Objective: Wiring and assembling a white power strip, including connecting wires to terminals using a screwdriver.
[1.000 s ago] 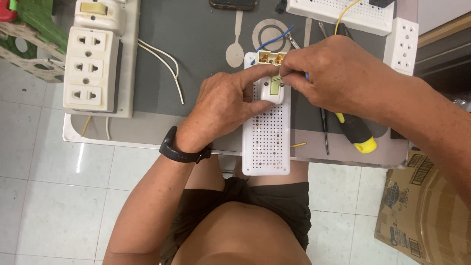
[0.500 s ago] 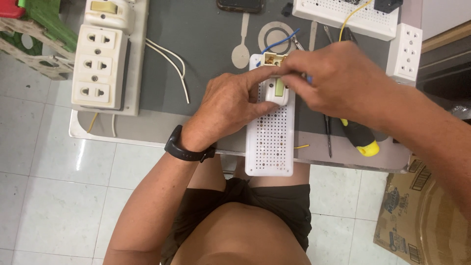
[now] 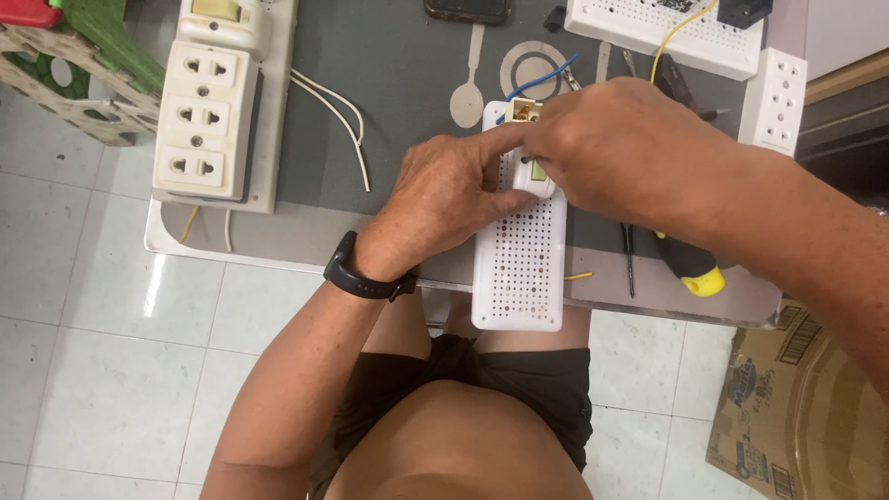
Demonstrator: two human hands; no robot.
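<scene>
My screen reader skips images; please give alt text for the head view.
Two hands, left hand and right hand, press a small white switch onto a white perforated board on a grey table; a socket strip lies at the left.

Home electrical workbench: socket strip (image 3: pixel 196 120), perforated boards (image 3: pixel 520 268), screwdriver (image 3: pixel 690 268), tiled floor (image 3: pixel 83 370)

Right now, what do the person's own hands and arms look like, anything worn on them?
Both arms are bare, with no sleeves and no gloves. The left hand has a black band strapped around the wrist, like a watch or fitness tracker. The right hand and its forearm carry nothing: no band and no ring that I can make out.
</scene>
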